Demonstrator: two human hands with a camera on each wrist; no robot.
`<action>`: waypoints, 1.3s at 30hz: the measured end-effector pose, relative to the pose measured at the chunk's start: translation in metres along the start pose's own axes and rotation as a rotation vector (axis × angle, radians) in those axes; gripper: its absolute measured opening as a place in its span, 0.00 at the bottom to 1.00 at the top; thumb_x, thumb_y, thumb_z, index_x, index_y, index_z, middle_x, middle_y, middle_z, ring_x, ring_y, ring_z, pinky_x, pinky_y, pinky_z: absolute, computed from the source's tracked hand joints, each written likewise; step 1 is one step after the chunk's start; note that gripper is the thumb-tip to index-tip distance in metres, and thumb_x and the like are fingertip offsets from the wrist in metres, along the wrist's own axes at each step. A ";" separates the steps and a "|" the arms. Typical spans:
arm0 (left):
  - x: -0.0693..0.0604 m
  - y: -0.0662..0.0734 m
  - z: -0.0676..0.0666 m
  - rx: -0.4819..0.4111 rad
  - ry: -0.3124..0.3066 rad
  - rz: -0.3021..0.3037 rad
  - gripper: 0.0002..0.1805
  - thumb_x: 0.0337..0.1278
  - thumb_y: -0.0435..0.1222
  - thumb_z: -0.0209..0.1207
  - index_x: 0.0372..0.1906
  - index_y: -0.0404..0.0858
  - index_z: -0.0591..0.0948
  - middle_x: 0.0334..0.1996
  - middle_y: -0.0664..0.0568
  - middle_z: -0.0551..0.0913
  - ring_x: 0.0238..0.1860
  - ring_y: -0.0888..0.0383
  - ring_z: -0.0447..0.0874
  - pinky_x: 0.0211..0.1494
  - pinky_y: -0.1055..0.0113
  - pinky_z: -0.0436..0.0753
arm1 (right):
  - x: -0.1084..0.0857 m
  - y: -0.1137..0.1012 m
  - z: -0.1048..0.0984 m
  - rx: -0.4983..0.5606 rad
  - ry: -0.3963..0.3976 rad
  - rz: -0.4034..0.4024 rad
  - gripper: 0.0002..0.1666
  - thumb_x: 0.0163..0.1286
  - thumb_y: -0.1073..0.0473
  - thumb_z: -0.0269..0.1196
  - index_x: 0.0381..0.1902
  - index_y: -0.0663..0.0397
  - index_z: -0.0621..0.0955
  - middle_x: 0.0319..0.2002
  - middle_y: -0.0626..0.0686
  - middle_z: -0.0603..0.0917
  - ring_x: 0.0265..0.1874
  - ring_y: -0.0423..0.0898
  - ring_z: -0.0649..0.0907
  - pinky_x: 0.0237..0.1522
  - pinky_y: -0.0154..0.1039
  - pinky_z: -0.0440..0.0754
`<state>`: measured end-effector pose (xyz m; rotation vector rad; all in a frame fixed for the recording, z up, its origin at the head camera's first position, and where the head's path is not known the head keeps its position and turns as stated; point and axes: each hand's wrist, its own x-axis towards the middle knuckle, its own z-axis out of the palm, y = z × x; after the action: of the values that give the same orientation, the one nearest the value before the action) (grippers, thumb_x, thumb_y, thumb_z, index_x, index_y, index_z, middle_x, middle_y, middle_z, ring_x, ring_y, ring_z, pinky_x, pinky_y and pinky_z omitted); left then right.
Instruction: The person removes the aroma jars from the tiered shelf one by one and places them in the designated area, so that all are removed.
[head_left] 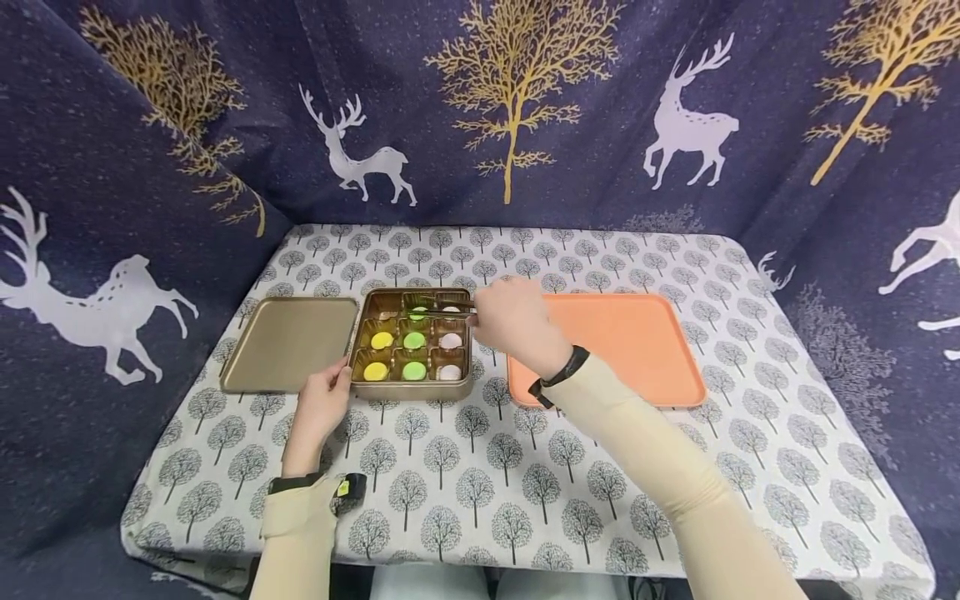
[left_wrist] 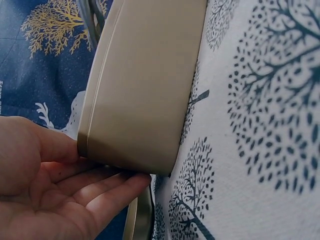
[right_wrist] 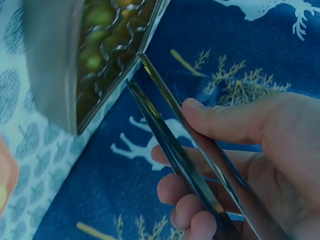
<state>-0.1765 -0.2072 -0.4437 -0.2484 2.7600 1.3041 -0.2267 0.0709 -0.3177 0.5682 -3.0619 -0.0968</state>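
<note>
A gold tin [head_left: 412, 390] with a grid of compartments stands on the table, holding round pieces in yellow [head_left: 382, 341], green [head_left: 414, 341] and whitish [head_left: 450, 342]. My left hand [head_left: 324, 403] is at its front left corner. In the left wrist view, the thumb touches the rim and the nearly straight fingers rest against the side wall. My right hand [head_left: 519, 321] holds metal tweezers [right_wrist: 175, 145] over the tin's back row, near a green piece [head_left: 417, 313]. In the right wrist view the tweezer tips stand apart with nothing between them.
Left of the tin lies a flat gold lid [head_left: 296, 342] with a raised rim. An orange tray [head_left: 622, 350] lies to the right, partly under my right forearm. A pale yellow bit [right_wrist: 2, 194] shows on it at the right wrist view's edge.
</note>
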 end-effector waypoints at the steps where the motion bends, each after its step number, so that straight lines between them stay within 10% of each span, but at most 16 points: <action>1: 0.000 0.000 0.000 0.001 0.002 0.005 0.26 0.77 0.39 0.40 0.72 0.31 0.63 0.69 0.32 0.64 0.72 0.36 0.58 0.74 0.43 0.59 | 0.001 -0.004 0.000 -0.001 -0.010 -0.004 0.20 0.65 0.43 0.63 0.18 0.46 0.77 0.18 0.46 0.76 0.20 0.45 0.76 0.18 0.40 0.76; 23: -0.001 0.001 -0.002 0.005 -0.012 0.007 0.26 0.76 0.39 0.40 0.72 0.31 0.62 0.70 0.32 0.62 0.72 0.34 0.57 0.74 0.42 0.57 | 0.022 -0.077 -0.010 -0.135 -0.102 -0.138 0.07 0.61 0.50 0.64 0.31 0.45 0.83 0.24 0.44 0.79 0.24 0.41 0.78 0.24 0.37 0.78; 39: -0.001 0.002 0.000 -0.008 0.003 0.024 0.26 0.77 0.38 0.39 0.71 0.29 0.63 0.68 0.30 0.65 0.71 0.36 0.60 0.72 0.43 0.63 | 0.043 -0.124 -0.031 -0.306 -0.292 -0.011 0.18 0.71 0.43 0.54 0.54 0.34 0.82 0.45 0.38 0.84 0.35 0.38 0.80 0.34 0.33 0.80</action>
<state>-0.1763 -0.2063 -0.4420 -0.2183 2.7694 1.3221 -0.2211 -0.0620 -0.2945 0.5962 -3.2190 -0.6929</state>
